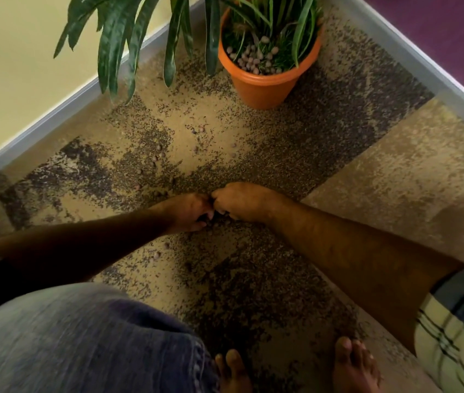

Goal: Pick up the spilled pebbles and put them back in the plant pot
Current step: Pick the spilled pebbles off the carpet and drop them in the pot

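Nowhere legible writing; hands (213,207) on carpet (395,165).

1. Left hand (189,212) and right hand (240,202): curled fingers hide any contents;
2. Plant (267,26): top cropped;
3. Knee (83,341): blurred, cropped.

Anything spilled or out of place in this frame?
Yes. Small pinkish pebbles lie scattered over the carpet between the hands and the orange plant pot, which stands upright holding more of them.
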